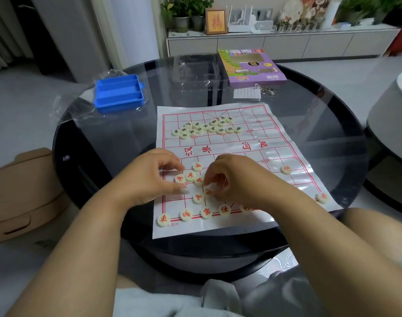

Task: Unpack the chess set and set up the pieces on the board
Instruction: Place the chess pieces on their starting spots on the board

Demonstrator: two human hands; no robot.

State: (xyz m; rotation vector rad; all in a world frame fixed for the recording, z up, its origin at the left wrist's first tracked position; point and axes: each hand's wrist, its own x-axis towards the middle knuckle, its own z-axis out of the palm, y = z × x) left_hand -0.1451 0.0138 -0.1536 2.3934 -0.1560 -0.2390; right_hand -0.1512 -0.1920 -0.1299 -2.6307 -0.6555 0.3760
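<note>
A white paper board [241, 143] with red lines lies on the round glass table. Cream discs with black characters [204, 128] sit in a loose cluster at its far side. Red-lettered discs lie near me: several in the bottom row [186, 215], a loose group [191, 176] between my hands, one at the right [286, 169] and one at the right corner [322, 197]. My left hand [154, 177] rests on the board beside the loose group, fingertips touching the sheet. My right hand [229, 177] hovers with curled fingers pinching a red-lettered disc [208, 192].
An empty blue plastic tray [119, 93] sits on clear wrapping at the table's far left. A purple game box [250, 66], a clear plastic insert [195, 69], a folded leaflet and metal rings [267, 89] lie at the back. A tan stool [24, 193] stands at left.
</note>
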